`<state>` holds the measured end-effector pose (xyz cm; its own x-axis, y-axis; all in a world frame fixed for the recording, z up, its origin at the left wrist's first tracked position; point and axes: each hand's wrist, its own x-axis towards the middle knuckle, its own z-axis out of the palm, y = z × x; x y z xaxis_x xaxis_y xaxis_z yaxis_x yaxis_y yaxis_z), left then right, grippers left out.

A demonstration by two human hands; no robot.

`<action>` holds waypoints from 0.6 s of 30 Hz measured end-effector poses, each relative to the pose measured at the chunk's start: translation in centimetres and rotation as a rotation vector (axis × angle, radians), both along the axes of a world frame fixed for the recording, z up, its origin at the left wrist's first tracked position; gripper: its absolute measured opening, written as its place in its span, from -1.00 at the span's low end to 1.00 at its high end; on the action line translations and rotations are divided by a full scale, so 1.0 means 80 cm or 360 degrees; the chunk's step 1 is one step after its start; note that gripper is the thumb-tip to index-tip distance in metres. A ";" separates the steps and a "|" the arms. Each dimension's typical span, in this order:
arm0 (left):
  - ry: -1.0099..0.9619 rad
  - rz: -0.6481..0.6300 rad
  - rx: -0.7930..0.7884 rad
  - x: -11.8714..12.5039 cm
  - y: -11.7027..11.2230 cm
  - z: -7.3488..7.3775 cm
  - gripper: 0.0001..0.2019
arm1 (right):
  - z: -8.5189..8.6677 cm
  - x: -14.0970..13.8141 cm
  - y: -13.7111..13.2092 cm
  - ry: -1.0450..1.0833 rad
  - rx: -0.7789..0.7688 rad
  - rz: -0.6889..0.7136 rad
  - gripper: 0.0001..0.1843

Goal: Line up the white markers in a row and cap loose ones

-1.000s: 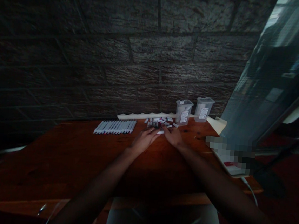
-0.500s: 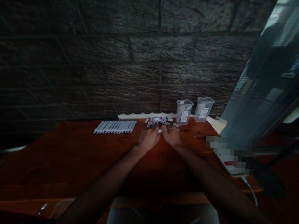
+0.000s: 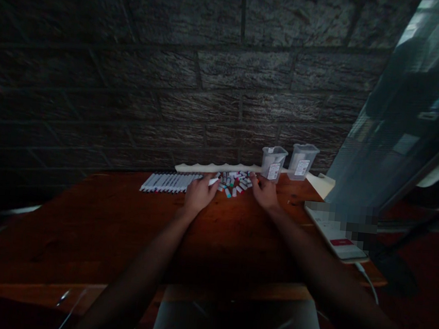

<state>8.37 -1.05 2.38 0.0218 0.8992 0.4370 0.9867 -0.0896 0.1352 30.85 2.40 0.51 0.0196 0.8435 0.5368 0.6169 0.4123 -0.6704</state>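
Note:
My left hand [image 3: 198, 195] is closed on a white marker whose tip [image 3: 213, 182] sticks out to the right, beside a row of white markers [image 3: 169, 182] lying side by side on the wooden table [image 3: 120, 227]. Between my hands lies a heap of several small loose marker caps [image 3: 235, 181], white with coloured ends. My right hand [image 3: 265, 192] rests at the heap's right edge with its fingers curled down on the caps; what they pinch, if anything, is hidden.
Two clear plastic containers [image 3: 273, 163] [image 3: 302, 161] with labels stand at the back right, near a pale wavy-edged strip [image 3: 211, 168] along the stone wall. A phone [image 3: 339, 237] with a cable lies at the table's right edge. A glass panel rises on the right.
My hands were together in front of the caps; they have parted, the left moving left toward the marker row with a marker, the right shifting right.

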 end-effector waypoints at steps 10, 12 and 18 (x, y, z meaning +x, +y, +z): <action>-0.0119 0.0105 0.0053 -0.008 -0.001 0.000 -0.62 | -0.003 0.001 0.000 -0.0122 -0.0122 0.0142 -0.66; -0.0160 0.0100 0.0021 -0.012 0.001 0.000 -0.63 | -0.004 0.001 0.002 -0.0092 -0.0129 0.0183 -0.70; -0.0133 0.0174 -0.0063 -0.016 0.000 0.007 -0.61 | -0.004 -0.001 0.000 -0.0048 -0.0130 0.0216 -0.75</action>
<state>7.05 -1.06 2.91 -0.1121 0.9108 0.3974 0.9755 0.0246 0.2187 30.75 2.42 0.19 -0.1127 0.8783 0.4647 0.5795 0.4380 -0.6873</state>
